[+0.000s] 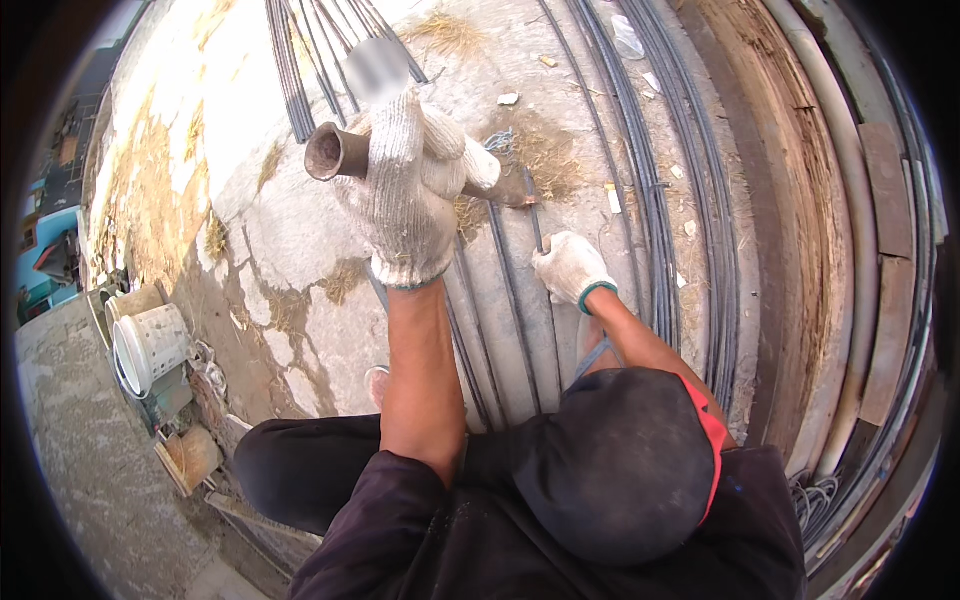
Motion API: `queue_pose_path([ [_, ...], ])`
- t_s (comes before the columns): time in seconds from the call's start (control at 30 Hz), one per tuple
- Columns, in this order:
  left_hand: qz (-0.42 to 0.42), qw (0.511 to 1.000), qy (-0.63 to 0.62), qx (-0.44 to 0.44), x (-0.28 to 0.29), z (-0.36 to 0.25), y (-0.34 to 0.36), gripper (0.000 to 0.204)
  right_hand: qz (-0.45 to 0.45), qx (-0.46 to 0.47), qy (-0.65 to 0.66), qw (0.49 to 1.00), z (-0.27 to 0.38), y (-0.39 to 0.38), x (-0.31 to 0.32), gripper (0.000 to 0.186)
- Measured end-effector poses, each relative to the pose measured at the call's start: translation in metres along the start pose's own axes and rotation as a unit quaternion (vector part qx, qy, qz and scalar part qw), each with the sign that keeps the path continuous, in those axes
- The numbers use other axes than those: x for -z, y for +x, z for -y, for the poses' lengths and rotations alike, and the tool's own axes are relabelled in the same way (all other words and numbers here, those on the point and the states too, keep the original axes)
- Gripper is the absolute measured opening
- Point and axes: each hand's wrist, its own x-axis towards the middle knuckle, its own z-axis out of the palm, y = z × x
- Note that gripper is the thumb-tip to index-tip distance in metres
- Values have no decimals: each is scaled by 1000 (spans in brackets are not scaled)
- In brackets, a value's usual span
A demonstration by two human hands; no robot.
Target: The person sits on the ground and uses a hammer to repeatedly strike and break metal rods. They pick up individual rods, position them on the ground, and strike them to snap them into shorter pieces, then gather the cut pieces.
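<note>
My left hand (405, 190), in a white knit glove, is closed around a rusty brown tube-like metal tool. One open round end (338, 153) of the tool sticks out left of the glove. Its narrower end (508, 188) reaches right to a thin dark steel rod (537, 215). A blurred patch hides what lies just above this glove. Lower and to the right, my right hand (575, 268), gloved with a green cuff, grips the same rod. Several more steel rods (512, 290) lie on the ground between my legs.
More rods (325, 60) lie at the far side, and long bundles (645, 190) run along the right. Beyond them are a weathered timber (770, 200) and a pipe (850, 210). A white bucket (152, 347) is at the left. Straw (550, 165) and scraps litter the cracked concrete.
</note>
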Motion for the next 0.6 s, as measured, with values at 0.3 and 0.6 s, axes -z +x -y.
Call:
queue_pose_path([
  [0.3, -45, 964, 250, -80, 19, 4, -2, 36, -18, 21, 14, 1000, 5, -4, 0, 32],
  [0.6, -46, 959, 274, -57, 7, 9, -8, 43, 100, -66, 158, 980, 11, -3, 18, 28],
])
